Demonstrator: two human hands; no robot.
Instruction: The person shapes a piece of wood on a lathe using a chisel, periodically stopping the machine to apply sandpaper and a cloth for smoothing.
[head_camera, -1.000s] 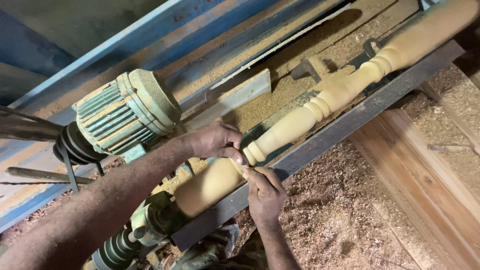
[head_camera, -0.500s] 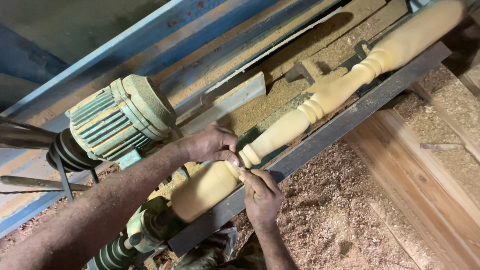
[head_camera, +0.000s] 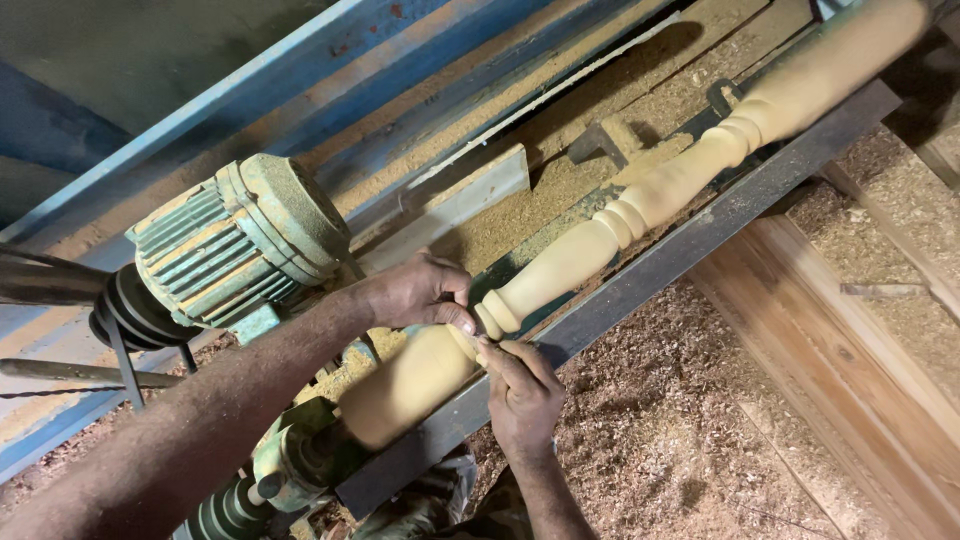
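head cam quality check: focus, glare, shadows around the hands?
Head view: sharp on both hands, left hand and right hand, at the narrow neck of the turned wooden spindle; no glare; soft even light; a deep shadow in the top left corner above the green motor; slight softness at the sawdust floor.

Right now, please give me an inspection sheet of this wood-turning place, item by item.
Surface: lathe bed rail, dusty with sawdust.
Job's things: pale turned spindle mounted along the lathe.
Clutter: wood shavings heaped on the floor.
Hands: left hand and right hand meet at the spindle's narrow neck; whether the fingers hold anything cannot be told.
Cables: nothing seen.
Surroundings: green motor, blue frame, wooden planks.
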